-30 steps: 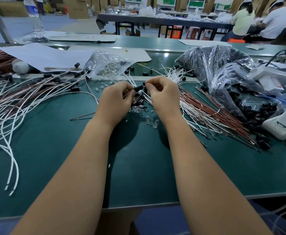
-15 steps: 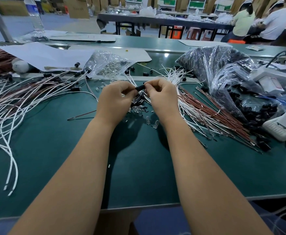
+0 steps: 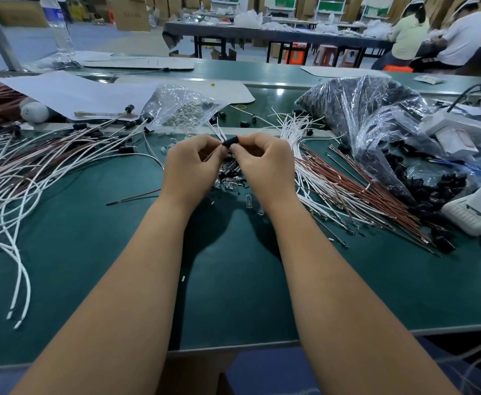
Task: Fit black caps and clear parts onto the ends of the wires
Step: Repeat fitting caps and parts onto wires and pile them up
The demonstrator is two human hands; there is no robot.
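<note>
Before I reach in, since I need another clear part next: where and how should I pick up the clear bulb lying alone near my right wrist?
Pinch the clear bulb across its rounded sides, coming straight down from above. It lies flat on the green mat, apart from the heap of parts, so fingertips probably fit on both sides.

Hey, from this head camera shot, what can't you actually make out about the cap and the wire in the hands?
- Head view: whether the wire end sits inside the black cap; the fingers of both the left hand and right hand cover it.
- Any clear part on it: too small, hidden by the fingers.
- Loose clear parts on the green mat: too small for detail.
</note>
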